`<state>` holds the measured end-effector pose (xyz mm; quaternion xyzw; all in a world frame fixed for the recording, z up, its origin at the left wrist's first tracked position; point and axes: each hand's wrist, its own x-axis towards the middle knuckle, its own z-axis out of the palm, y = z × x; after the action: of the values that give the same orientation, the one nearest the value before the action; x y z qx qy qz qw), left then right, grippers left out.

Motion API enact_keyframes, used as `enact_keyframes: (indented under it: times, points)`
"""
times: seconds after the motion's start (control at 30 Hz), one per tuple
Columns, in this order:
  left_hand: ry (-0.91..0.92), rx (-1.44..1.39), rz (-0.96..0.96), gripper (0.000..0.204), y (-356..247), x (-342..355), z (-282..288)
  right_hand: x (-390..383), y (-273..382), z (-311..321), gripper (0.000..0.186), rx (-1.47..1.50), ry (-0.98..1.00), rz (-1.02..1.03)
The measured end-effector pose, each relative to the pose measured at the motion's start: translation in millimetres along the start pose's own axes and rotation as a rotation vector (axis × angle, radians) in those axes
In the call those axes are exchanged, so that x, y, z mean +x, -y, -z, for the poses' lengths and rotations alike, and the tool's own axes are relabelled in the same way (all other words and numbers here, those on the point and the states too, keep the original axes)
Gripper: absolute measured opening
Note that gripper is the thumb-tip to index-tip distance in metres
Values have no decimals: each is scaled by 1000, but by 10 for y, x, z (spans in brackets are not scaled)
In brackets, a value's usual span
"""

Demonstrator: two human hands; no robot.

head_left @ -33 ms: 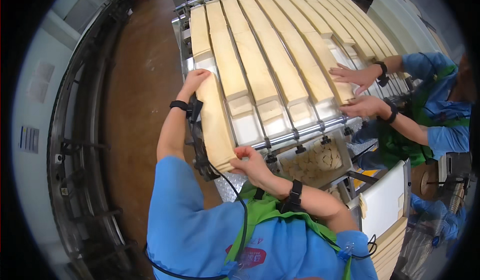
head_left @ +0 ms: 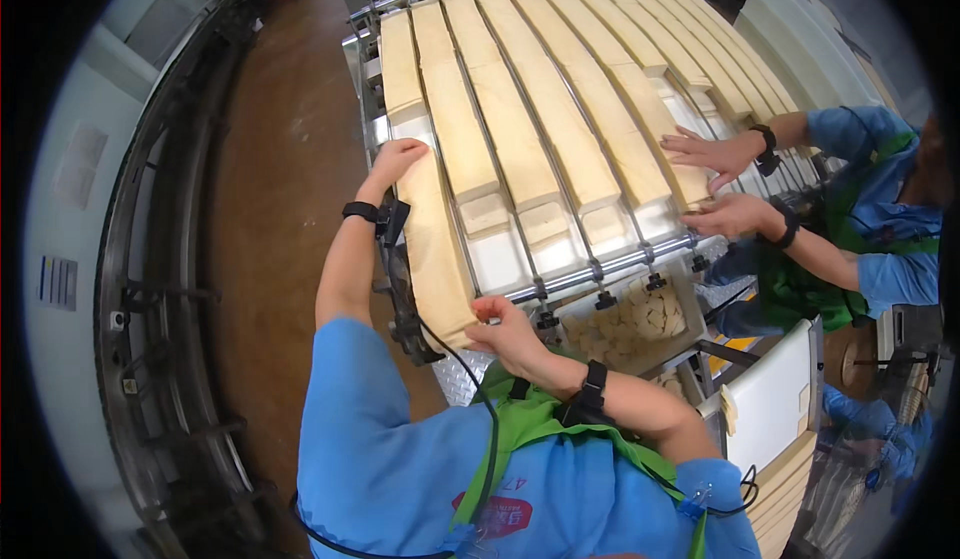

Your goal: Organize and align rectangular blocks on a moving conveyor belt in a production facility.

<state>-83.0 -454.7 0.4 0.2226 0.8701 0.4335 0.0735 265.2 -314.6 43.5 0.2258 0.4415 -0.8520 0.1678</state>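
Observation:
A long, pale yellow stack of dough sheets (head_left: 436, 234) lies in the leftmost lane of a slotted machine bed. My left hand (head_left: 398, 162) is closed over its far end. At the near end, my right hand (head_left: 512, 339) pinches the corner between thumb and fingers. Ahead of my left hand, in the same lane, sits another dough stack (head_left: 402, 69) with a gap between the two. To the right, more long dough stacks (head_left: 520, 149) run in parallel lanes parted by thin metal rods.
A co-worker's hands (head_left: 722, 154) rest on a dough strip at the right. A metal bar (head_left: 620, 259) with black knobs crosses the bed's near end. Below it is a bin (head_left: 640, 324) of dough scraps. Brown floor (head_left: 270, 209) lies left, and a white board (head_left: 770, 409) stands right.

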Motion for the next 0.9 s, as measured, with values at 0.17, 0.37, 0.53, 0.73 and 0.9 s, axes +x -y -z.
enact_keyframes:
  times: [0.17, 0.37, 0.53, 0.73, 0.9]
  points:
    - [11, 102, -21, 26, -70, 213, 157, 467, 12, -46, 41, -99, -62, -59]
    - [-308, 259, -217, 36, -450, 66, 211, 1067, 46, -23, 54, -506, -165, 462]
    - [41, 84, -335, 32, -1268, -352, -74, 590, 561, 379, 55, -614, 18, 450]
    - [360, 253, -854, 29, -2321, -600, -570, -433, 1086, 1324, 40, -721, -132, 562]
    - [617, 118, -1103, 28, -3208, -897, -966, -1133, 981, 2086, 37, -831, -352, 614]
